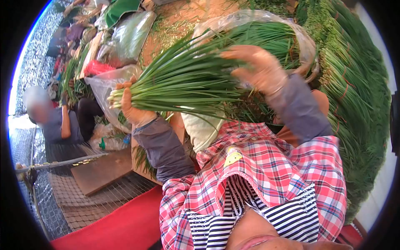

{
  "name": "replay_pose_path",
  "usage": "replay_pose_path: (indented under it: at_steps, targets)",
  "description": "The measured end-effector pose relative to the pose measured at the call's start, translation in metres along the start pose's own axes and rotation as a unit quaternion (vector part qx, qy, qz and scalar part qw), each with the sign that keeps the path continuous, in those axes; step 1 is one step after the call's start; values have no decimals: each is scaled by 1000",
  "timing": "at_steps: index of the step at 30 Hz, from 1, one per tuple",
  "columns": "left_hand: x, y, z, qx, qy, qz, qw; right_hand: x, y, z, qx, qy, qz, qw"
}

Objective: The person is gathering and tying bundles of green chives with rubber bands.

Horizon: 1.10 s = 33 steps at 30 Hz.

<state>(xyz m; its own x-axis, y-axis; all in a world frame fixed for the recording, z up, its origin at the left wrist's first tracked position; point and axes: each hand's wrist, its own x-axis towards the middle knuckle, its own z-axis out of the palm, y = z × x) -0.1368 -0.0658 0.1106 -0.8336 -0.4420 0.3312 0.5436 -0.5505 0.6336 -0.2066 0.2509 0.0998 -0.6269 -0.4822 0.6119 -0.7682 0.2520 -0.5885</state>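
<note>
A fanned bunch of garlic chives (183,83), with long flat green leaves and pale white stem ends, is gripped near those ends by my left hand (135,106). The leaves spread to the right in front of me. My right hand (258,68), somewhat blurred, is raised beside the leaf tips with thumb and fingers apart and nothing between them. Behind it, more loose green leaves (266,39) lie in a clear plastic wrapping (308,46). A pale cloth bundle (202,129) rests below the bunch, against my checked apron.
A large pile of tied bunches (354,96) fills the right side. At left a person (62,121) sits among greens; others work farther back. A plastic bottle (112,143), a brown board (102,171) and a red surface (112,225) lie at lower left.
</note>
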Motion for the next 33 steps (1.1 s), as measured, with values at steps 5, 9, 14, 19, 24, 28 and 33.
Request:
replay_pose_path:
  at_steps: [5, 9, 14, 19, 24, 28, 33]
  targets:
    - [20, -24, 19, 3, 41, -8, 999, -90, 32, 117, -175, -445, 197, 856]
    - [43, 6, -26, 22, 79, -3, 997, -178, 110, 52, -15, -590, 318, 742]
    - [49, 5, -12, 21, 124, 23, 992, -103, 52, -42, 145, -198, 478, 843]
    - [49, 3, -8, 13, 115, 13, 993, -68, 27, -29, 309, -10, 354, 883]
    - [43, 1, -10, 2, 96, 20, 995, -61, 36, 1, 180, -27, 311, 933]
    - [35, 2, -9, -4, 78, 6, 997, -52, 39, 4, -14, -176, 390, 904]
    - [29, -2, -21, 6, 86, 9, 996, -61, 47, 42, 9, -175, 357, 917]
